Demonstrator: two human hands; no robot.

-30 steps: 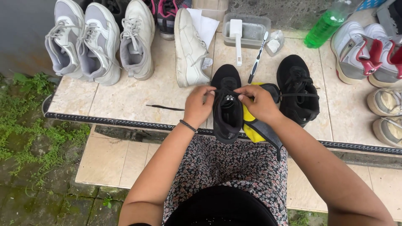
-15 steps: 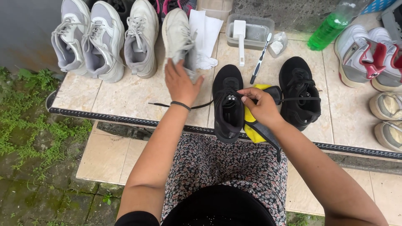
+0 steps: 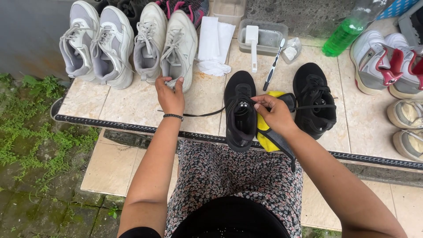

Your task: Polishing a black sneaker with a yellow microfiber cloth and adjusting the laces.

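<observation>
1. Black lace-up fabric sneaker (image 3: 240, 112) lies on the beige tiled ledge (image 3: 123, 103), toe pointing away from the person, its heel over the ledge's front edge above the floral-print lap.
2. Right hand (image 3: 275, 113) rests beside the sneaker's opening; thumb and forefinger are pinched shut on a thin black shoelace (image 3: 313, 106), which runs taut to the right across the second black sneaker (image 3: 315, 103).
3. Yellow cloth with a grey strap (image 3: 265, 134) lies under the right hand, between the two black sneakers.
4. Left hand (image 3: 169, 96) is at the heel of a cream chunky sneaker (image 3: 179, 46), fingers curled closed around its heel rim.
5. Another thin black shoelace (image 3: 203, 114) lies flat on the tile, from just below the left hand to the near black sneaker.
6. White folded cloth (image 3: 213, 44) lies just right of the cream sneaker.
7. Clear rectangular plastic tray (image 3: 269, 35) at the back holds a white brush (image 3: 252, 42); a toothbrush with a dark handle (image 3: 273, 66) leans beside it.
8. Clear plastic bottle of green liquid (image 3: 348, 31) lies tilted at the upper right; no label is readable.
9. Two grey-and-white sneakers (image 3: 94, 44) stand at the far left.
</observation>
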